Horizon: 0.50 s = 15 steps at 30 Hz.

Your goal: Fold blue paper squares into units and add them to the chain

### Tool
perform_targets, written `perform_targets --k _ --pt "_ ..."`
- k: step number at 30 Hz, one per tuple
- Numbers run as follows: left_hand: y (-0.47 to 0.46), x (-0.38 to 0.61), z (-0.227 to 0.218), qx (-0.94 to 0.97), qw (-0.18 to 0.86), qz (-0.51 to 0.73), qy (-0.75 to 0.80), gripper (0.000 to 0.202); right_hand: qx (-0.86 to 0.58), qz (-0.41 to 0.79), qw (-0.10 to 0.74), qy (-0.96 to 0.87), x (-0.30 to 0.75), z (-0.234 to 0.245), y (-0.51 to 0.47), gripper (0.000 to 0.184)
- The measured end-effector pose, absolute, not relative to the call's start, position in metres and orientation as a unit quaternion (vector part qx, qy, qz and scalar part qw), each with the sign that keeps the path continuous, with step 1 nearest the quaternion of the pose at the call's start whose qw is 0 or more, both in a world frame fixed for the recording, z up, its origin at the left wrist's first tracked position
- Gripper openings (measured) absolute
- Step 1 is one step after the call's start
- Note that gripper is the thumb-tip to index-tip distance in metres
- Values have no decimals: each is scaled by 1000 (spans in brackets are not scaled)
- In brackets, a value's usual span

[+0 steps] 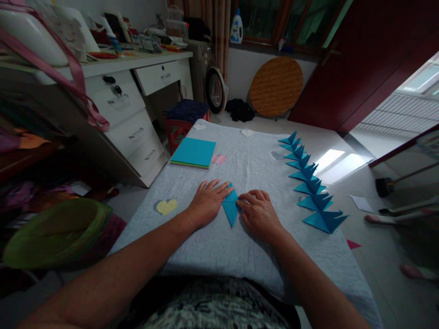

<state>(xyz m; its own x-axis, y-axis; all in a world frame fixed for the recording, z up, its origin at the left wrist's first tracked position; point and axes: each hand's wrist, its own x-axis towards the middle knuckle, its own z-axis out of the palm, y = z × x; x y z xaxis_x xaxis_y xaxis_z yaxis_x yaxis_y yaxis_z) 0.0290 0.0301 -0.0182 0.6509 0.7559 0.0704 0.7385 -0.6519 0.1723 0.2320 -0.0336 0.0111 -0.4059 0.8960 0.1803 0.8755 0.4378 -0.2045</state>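
Note:
A blue sheet of origami paper (230,208), folded into a narrow diamond with creases across it, lies on the cloth-covered table in front of me. My left hand (210,199) rests flat with fingers stretched, its fingertips pressing the paper's upper left side. From the other side my right hand (257,211) has curled fingers and pinches the diamond's right corner. Off to the right stands a row of several folded blue paper cranes (320,214). A square stack of origami paper (194,153), blue on top, sits at the table's far left.
The table's pale cloth (254,160) has heart patches. Left of it are a white drawer desk (133,132), a green-lined bin (58,233) and a stool (187,112). Behind are an open washing machine (215,90) and a round wooden board (277,87). Another person's legs (387,219) show at right.

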Motion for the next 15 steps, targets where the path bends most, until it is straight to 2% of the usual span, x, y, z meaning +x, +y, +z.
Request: perform_targets --k 6,12,15 --pt "30 27 -21 904 72 108 407 52 -566 61 189 -800 234 10 -32 22" --pt "29 29 -7 886 139 202 394 20 -604 71 208 -766 225 4 -28 20" --pt "29 30 -5 887 168 202 380 21 -608 104 222 -755 222 1 -28 17"
